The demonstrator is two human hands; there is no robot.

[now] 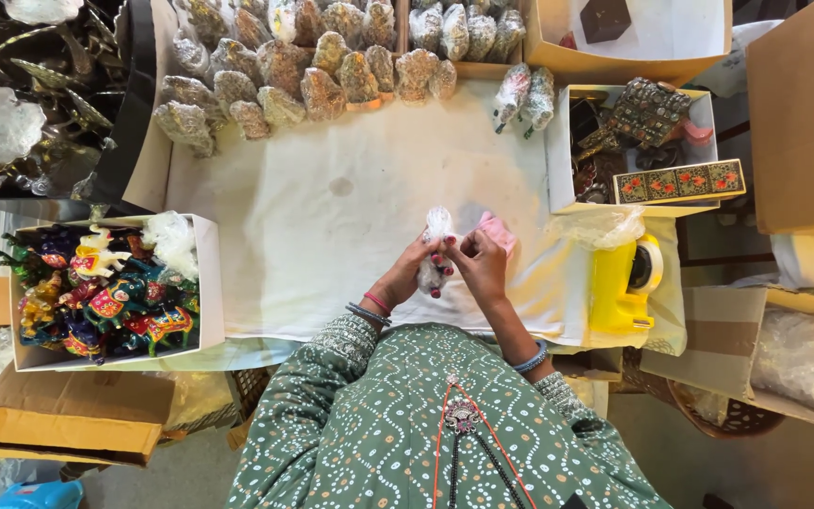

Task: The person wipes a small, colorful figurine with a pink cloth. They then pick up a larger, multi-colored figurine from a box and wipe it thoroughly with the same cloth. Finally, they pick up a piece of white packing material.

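Observation:
Both my hands meet over the white cloth-covered table (332, 226), just in front of my body. My left hand (414, 270) grips a small figurine wrapped in a clear plastic bag (437, 247); the bag's bunched top sticks up above my fingers. My right hand (482, 264) pinches the same bag from the right side, with a pink cloth (499, 230) lying just behind it. What is inside the bag is mostly hidden by my fingers.
Several wrapped figurines (284, 71) lie in rows at the table's far edge. A white box of colourful painted animal figurines (96, 292) stands at left. A yellow tape dispenser (622, 283) sits at right, below a box of decorated items (652, 141). Cardboard boxes (803, 113) surround the table.

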